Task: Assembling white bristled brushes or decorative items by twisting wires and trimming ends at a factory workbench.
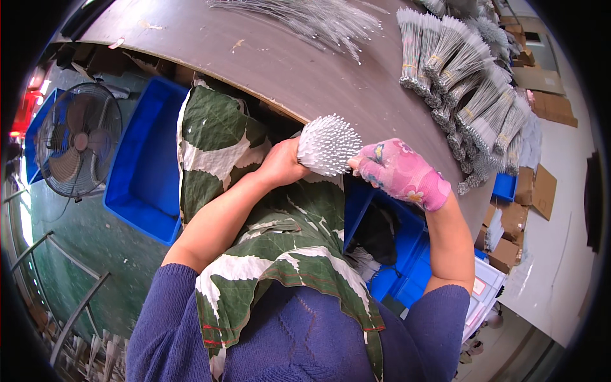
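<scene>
My bare left hand (pixel 284 163) is wrapped round a thick bundle of thin wire brushes (pixel 330 145) with white bristles. Their many white tips face up and to the right, beside the table edge. My right hand (pixel 400 172), in a pink flowered glove with bare fingertips, is just right of the bundle. Its fingers are bent together in a pinch at the bundle's right side; whatever lies between them is too small to make out. The lower ends of the held brushes are hidden behind my left hand.
On the brown table (pixel 286 76) lie loose wire brushes (pixel 312 22) at the far side and many tied brush bundles (pixel 468 76) at the right. A blue bin (pixel 143 204) and a fan (pixel 79 141) stand left. Another blue bin (pixel 407 254) is below my right arm.
</scene>
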`<state>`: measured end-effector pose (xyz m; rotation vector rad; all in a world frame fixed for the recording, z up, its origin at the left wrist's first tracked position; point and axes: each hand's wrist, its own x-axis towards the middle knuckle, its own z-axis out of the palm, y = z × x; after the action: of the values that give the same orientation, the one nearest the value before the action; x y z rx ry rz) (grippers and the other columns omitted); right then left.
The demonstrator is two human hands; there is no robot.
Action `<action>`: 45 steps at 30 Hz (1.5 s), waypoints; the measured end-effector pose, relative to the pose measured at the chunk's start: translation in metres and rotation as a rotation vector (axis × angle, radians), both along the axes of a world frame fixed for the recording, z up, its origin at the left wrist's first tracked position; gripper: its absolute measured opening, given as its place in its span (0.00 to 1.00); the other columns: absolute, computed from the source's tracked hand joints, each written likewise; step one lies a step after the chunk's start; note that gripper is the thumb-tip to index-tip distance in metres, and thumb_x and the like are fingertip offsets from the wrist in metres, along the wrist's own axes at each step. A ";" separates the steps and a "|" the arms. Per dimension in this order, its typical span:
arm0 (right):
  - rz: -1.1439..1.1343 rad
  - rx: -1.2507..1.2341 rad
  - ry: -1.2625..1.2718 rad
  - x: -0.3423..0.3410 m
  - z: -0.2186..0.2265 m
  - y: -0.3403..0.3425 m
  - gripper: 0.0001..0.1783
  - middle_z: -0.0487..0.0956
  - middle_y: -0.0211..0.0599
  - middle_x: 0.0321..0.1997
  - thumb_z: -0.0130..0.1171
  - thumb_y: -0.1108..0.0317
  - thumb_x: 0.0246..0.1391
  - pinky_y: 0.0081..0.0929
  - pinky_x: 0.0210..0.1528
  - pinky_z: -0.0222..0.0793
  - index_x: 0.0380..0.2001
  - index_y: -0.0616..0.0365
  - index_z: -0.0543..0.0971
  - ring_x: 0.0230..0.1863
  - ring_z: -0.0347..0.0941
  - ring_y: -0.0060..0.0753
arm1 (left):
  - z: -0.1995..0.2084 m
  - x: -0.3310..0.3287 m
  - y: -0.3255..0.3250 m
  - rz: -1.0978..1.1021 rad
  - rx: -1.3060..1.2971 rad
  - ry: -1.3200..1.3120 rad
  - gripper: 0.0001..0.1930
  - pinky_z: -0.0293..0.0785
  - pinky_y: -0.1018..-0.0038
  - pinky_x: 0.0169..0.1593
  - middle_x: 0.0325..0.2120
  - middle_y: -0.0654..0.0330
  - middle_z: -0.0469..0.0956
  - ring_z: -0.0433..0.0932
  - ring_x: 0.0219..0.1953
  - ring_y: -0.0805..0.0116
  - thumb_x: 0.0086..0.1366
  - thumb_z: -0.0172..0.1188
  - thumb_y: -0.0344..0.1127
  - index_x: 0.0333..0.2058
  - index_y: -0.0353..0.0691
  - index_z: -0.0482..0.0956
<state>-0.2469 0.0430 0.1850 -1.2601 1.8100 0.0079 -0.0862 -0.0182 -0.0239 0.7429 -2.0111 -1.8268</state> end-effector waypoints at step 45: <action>-0.206 0.136 -0.102 -0.001 -0.001 -0.005 0.20 0.73 0.32 0.17 0.49 0.53 0.60 0.22 0.22 0.64 0.26 0.60 0.77 0.18 0.68 0.24 | 0.012 0.000 0.002 0.054 0.024 0.002 0.21 0.72 0.66 0.46 0.39 0.52 0.78 0.76 0.45 0.51 0.48 0.64 0.34 0.44 0.44 0.74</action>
<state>-0.2483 0.0376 0.1836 -0.9583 1.8104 -0.0465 -0.0866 -0.0162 -0.0122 0.7944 -1.9517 -1.8235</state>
